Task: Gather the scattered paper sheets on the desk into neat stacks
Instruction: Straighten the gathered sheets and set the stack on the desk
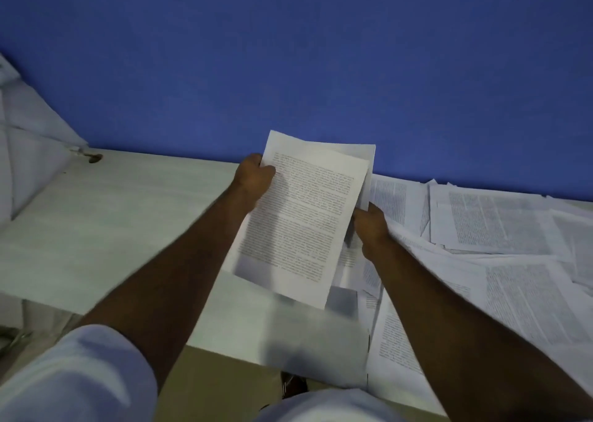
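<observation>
A small bundle of printed paper sheets (pixel 305 216) is held tilted above the pale desk (pixel 106 229), near the blue wall. My left hand (pixel 255 178) grips its upper left edge, thumb on the printed face. My right hand (pixel 370 226) pinches the right edge of the bundle, lower down. One more sheet shows behind the top page at the upper right. Scattered printed sheets (pixel 500 229) lie overlapping across the right half of the desk, and some hang over its front edge (pixel 394 341).
A blue wall (pixel 288 68) runs along the back of the desk. White cloth or plastic (pixel 29 139) is bunched at the far left corner, with a small brown object (pixel 95 157) beside it. The desk's left half is bare wood.
</observation>
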